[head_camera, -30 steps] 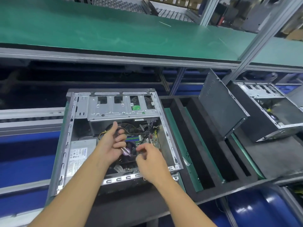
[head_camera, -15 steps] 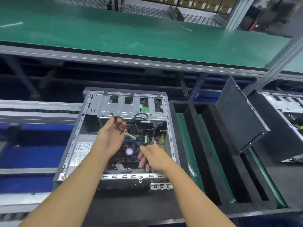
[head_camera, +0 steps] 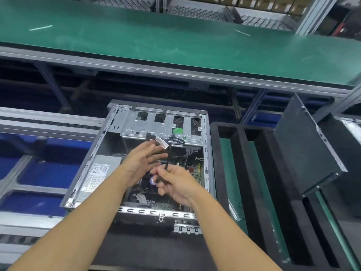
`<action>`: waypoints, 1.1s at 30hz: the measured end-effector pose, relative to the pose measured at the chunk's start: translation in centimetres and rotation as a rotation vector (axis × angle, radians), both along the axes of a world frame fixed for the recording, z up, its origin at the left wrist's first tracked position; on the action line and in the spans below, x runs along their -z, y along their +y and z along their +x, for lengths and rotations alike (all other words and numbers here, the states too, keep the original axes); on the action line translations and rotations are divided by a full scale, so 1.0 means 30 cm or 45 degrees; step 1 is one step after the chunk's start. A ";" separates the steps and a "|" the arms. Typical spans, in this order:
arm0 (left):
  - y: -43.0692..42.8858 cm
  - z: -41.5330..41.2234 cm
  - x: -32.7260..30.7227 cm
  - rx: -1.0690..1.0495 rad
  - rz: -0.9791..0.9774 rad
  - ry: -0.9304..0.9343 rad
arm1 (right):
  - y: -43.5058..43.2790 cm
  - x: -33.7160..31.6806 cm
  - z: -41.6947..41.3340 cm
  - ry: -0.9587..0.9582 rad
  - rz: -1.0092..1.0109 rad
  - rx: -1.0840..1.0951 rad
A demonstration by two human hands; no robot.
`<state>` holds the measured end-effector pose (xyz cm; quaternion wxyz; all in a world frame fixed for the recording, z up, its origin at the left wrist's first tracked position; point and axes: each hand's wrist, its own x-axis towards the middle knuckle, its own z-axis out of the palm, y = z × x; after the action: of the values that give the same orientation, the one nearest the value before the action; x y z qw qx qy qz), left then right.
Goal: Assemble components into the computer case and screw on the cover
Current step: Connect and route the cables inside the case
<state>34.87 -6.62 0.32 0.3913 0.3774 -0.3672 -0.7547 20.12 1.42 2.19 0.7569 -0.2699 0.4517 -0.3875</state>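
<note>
The right hand (head_camera: 176, 183) pinches the cable (head_camera: 168, 155); the left hand (head_camera: 143, 163) is open beside it. Better route it slowly, without hard pulling.

- Lit brightly and evenly from overhead, with a soft sheen across the green shelf (head_camera: 175, 42).
- Deep in shadow under that shelf's front edge.
- Blurred by motion at the left hand (head_camera: 144, 161), smeared and soft near the bottom corners.
- Bowed by wide-angle distortion along the edges.
</note>
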 end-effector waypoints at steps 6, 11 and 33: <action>-0.002 -0.008 0.009 -0.013 -0.171 -0.263 | -0.019 0.047 0.002 0.349 -0.081 0.123; -0.002 -0.016 0.015 -0.130 -0.464 -0.635 | -0.083 0.094 0.051 1.335 -0.334 -0.045; -0.102 -0.019 0.045 0.163 -0.579 -1.679 | -0.287 0.189 0.021 1.839 -0.164 -0.091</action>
<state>34.30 -9.69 -1.04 0.1111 0.6429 -0.6984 -0.2942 20.74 -7.19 -3.49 0.2645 -0.5172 0.8060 -0.1133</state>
